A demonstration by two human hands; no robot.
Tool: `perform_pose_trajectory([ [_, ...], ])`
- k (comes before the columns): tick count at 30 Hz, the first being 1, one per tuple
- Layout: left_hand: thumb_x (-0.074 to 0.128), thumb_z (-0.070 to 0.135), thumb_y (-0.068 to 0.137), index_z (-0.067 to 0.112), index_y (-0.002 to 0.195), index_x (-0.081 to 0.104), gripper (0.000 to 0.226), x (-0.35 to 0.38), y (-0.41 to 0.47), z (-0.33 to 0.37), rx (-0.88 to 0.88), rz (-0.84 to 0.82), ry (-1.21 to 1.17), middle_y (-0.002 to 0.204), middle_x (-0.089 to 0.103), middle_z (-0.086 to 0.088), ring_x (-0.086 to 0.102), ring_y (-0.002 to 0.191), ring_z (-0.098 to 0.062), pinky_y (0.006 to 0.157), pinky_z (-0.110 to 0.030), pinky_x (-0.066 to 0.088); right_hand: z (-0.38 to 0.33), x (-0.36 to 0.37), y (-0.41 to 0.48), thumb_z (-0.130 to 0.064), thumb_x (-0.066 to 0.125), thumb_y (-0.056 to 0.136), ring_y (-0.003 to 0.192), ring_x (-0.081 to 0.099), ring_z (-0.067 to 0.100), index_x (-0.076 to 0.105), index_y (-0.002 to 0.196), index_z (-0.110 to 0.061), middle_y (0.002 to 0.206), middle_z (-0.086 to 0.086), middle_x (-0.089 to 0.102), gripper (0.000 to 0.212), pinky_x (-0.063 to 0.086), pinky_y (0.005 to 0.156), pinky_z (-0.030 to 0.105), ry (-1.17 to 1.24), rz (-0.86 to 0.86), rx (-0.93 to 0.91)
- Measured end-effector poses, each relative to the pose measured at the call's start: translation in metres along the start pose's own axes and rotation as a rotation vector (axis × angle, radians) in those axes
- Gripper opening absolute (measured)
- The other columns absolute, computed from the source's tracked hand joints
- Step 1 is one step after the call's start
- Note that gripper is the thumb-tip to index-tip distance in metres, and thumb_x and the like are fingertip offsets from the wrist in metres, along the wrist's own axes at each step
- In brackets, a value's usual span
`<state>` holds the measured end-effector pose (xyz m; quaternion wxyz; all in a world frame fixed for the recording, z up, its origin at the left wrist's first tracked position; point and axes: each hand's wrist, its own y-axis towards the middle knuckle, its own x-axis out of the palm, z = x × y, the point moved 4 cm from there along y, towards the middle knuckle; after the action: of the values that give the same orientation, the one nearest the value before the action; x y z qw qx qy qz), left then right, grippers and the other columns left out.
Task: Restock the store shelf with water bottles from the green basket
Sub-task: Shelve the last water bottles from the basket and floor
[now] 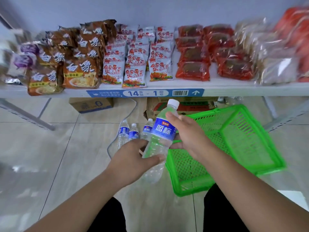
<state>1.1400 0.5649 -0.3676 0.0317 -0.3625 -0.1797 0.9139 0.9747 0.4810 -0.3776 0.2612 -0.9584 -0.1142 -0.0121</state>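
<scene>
Near: your left hand [133, 156] curled round the lower body of a water bottle [163, 131]. Your right hand [187, 134] gripped its upper part, thumb near the neck. The bottle was held tilted, cap up, clear of the floor.
Right: green basket [242, 131], no bottles visible inside.
Farther: three bottles [133, 133] stood on the floor below the shelf [234, 90].
Far: snack packets [133, 64] filled the shelf.
Status, as judged: basket emptied; the held bottle was left to place.

Clear glossy plastic bottle [160, 139], green plastic mesh basket [234, 148], shiny foil snack packets [135, 71], glossy floor tiles [50, 156].
</scene>
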Motion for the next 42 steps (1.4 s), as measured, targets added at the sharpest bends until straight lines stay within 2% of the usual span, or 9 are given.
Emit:
perform_pose_trajectory([
  [9, 0.084, 0.058, 0.07, 0.036, 0.092, 0.065, 0.036, -0.128, -0.094, 0.195, 0.04, 0.008, -0.081, 0.077, 0.061, 0.037, 0.056, 0.065, 0.006, 0.054, -0.014, 0.037, -0.235, -0.017, -0.154, -0.047, 0.066, 0.093, 0.083, 0.074, 0.007, 0.07, 0.11, -0.023, 0.096, -0.005, 0.078, 0.029, 0.062, 0.071, 0.043, -0.154, 0.027, -0.199],
  [12, 0.083, 0.065, 0.065, 0.043, 0.095, 0.06, 0.044, -0.181, -0.134, 0.262, 0.037, -0.015, -0.077, 0.087, 0.066, 0.022, 0.061, 0.076, 0.006, 0.066, -0.017, 0.047, -0.315, -0.017, -0.216, -0.042, 0.064, 0.095, 0.084, 0.075, 0.006, 0.07, 0.105, -0.028, 0.093, -0.011, 0.078, 0.018, 0.06, 0.066, 0.033, -0.144, -0.004, -0.248],
  [15, 0.076, 0.081, 0.058, 0.053, 0.105, 0.051, 0.06, -0.227, -0.165, 0.32, 0.072, -0.061, -0.022, 0.102, 0.062, 0.024, 0.061, 0.088, 0.005, 0.078, -0.019, 0.052, -0.388, -0.017, -0.272, -0.048, 0.065, 0.089, 0.1, 0.074, 0.009, 0.069, 0.114, -0.029, 0.109, -0.009, 0.077, 0.032, 0.059, 0.081, 0.028, -0.137, -0.016, -0.296],
  [17, 0.065, 0.094, 0.047, 0.056, 0.118, 0.047, 0.082, -0.257, -0.18, 0.356, 0.135, -0.085, -0.008, 0.108, 0.059, 0.029, 0.061, 0.093, 0.006, 0.084, -0.021, 0.054, -0.43, -0.016, -0.302, -0.057, 0.069, 0.087, 0.109, 0.071, 0.011, 0.066, 0.122, -0.03, 0.118, -0.009, 0.075, 0.044, 0.056, 0.093, 0.035, -0.155, -0.003, -0.317],
  [19, 0.07, 0.089, 0.052, 0.058, 0.12, 0.044, 0.08, -0.283, -0.189, 0.385, 0.186, -0.13, -0.038, 0.113, 0.059, 0.031, 0.062, 0.098, 0.005, 0.087, -0.019, 0.054, -0.466, -0.018, -0.325, -0.065, 0.071, 0.078, 0.111, 0.07, 0.012, 0.065, 0.123, -0.035, 0.12, -0.01, 0.074, 0.054, 0.055, 0.098, 0.046, -0.141, 0.029, -0.334],
  [24, 0.08, 0.084, 0.049, 0.061, 0.116, 0.044, 0.079, -0.322, -0.202, 0.444, 0.259, -0.208, -0.129, 0.126, 0.06, 0.025, 0.06, 0.108, 0.009, 0.101, -0.02, 0.051, -0.536, -0.024, -0.372, -0.072, 0.071, 0.068, 0.106, 0.073, 0.012, 0.063, 0.121, -0.036, 0.116, -0.011, 0.074, 0.065, 0.059, 0.091, 0.044, -0.145, 0.089, -0.429],
  [30, 0.078, 0.061, 0.062, 0.057, 0.126, 0.042, 0.073, -0.335, -0.197, 0.514, 0.412, -0.033, -0.076, 0.123, 0.055, 0.03, 0.058, 0.109, 0.008, 0.096, -0.02, 0.05, -0.607, -0.055, -0.386, -0.036, 0.067, 0.091, 0.069, 0.069, -0.005, 0.065, 0.104, -0.022, 0.08, -0.018, 0.075, 0.019, 0.047, 0.056, 0.011, -0.182, 0.137, -0.581],
  [34, 0.075, 0.057, 0.069, 0.055, 0.126, 0.044, 0.065, -0.334, -0.167, 0.558, 0.476, 0.065, -0.059, 0.119, 0.061, 0.028, 0.06, 0.106, 0.007, 0.091, -0.025, 0.052, -0.645, -0.082, -0.372, -0.037, 0.067, 0.088, 0.096, 0.073, 0.004, 0.064, 0.116, -0.028, 0.104, -0.012, 0.078, 0.029, 0.054, 0.072, 0.018, -0.154, 0.104, -0.651],
  [42, 0.081, 0.049, 0.078, 0.044, 0.127, 0.045, 0.061, -0.319, -0.055, 0.642, 0.346, 0.261, -0.075, 0.121, 0.064, 0.024, 0.06, 0.112, -0.003, 0.096, -0.034, 0.053, -0.722, -0.154, -0.287, -0.045, 0.067, 0.094, 0.11, 0.068, 0.004, 0.058, 0.13, -0.04, 0.121, -0.015, 0.071, 0.038, 0.052, 0.09, 0.031, -0.245, 0.046, -0.653],
])
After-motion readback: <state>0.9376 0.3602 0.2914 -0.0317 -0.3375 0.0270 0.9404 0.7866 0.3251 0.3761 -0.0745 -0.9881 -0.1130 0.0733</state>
